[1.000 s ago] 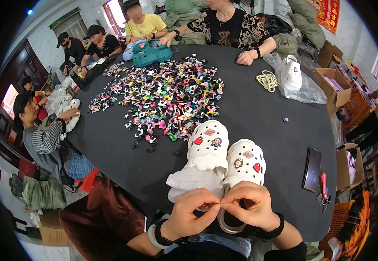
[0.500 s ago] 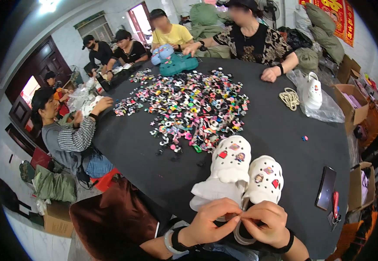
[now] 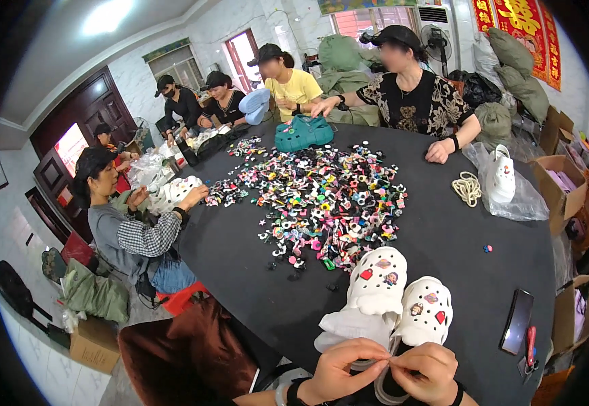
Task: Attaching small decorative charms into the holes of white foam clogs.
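My left hand [image 3: 348, 371] and my right hand [image 3: 428, 371] meet fingertip to fingertip over the heel end of two white clogs. Both are closed in a pinch; whatever lies between the fingers is too small to make out. The left clog [image 3: 360, 293] and the right clog [image 3: 413, 331] stand side by side, toes pointing away from me. Each carries several charms, including a red one and a ringed planet. A whitish, crumpled sheet or bag [image 3: 348, 328] lies around the rear of the left clog. My fingers partly hide the heel straps.
A wide pile of mixed small charms [image 3: 332, 203] covers the dark table's middle. At the right are a phone [image 3: 516, 322], a red-handled tool [image 3: 531, 345], rope [image 3: 467, 189] and another white clog [image 3: 501, 179] on plastic. Co-workers sit around, one touching a teal clog [image 3: 301, 133].
The view has tilted upward, so the table appears lower. My hands stay pinched together by the clogs. Across the table, the blue clog has moved away from the teal one, leftward.
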`<move>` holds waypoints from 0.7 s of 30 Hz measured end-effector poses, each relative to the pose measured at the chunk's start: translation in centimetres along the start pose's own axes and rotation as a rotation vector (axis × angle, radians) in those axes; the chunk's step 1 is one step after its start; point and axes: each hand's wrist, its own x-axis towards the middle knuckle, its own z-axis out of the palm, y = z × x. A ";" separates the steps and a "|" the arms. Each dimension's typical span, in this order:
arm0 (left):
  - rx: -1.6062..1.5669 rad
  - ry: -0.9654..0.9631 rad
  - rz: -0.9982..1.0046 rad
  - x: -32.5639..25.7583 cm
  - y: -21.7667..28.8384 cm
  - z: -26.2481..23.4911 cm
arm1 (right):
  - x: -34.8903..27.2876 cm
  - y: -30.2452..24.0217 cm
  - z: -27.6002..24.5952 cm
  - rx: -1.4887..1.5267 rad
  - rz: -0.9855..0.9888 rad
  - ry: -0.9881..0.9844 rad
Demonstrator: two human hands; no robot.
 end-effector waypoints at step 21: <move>-0.322 0.106 -0.073 1.0 0.1 1.1 | -0.6 1.9 1.0 0.242 0.251 0.075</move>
